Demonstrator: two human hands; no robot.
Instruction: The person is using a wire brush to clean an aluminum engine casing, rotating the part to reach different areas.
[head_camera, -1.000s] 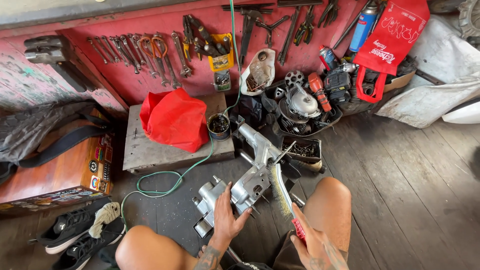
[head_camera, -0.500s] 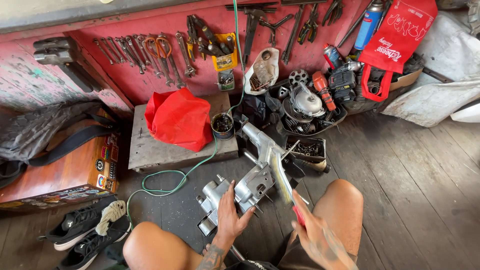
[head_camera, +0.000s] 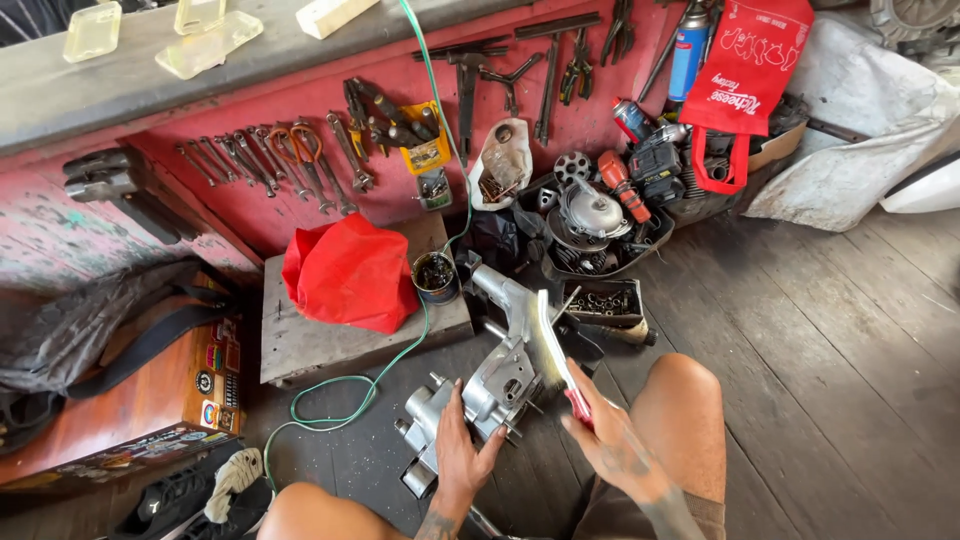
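Note:
A grey cast-metal engine casing (head_camera: 490, 375) lies on the dark wooden floor between my knees. My left hand (head_camera: 458, 455) presses on its near end, fingers spread over the metal. My right hand (head_camera: 608, 440) grips the red handle of a wire brush (head_camera: 553, 340). The brush's bristle end rests against the casing's upper right side. My bare knees (head_camera: 680, 400) frame the work.
A red cloth (head_camera: 345, 270) and a small tin (head_camera: 435, 277) of parts sit on a low wooden block (head_camera: 300, 340). A green hose (head_camera: 350, 395) loops across the floor. Wrenches and pliers (head_camera: 300, 160) line the red wall. Engine parts (head_camera: 590, 220) and a red bag (head_camera: 745, 70) lie behind.
The view has shifted slightly down and closer. My right hand has drawn the wire brush along the casing while my left hand stays pressed on it.

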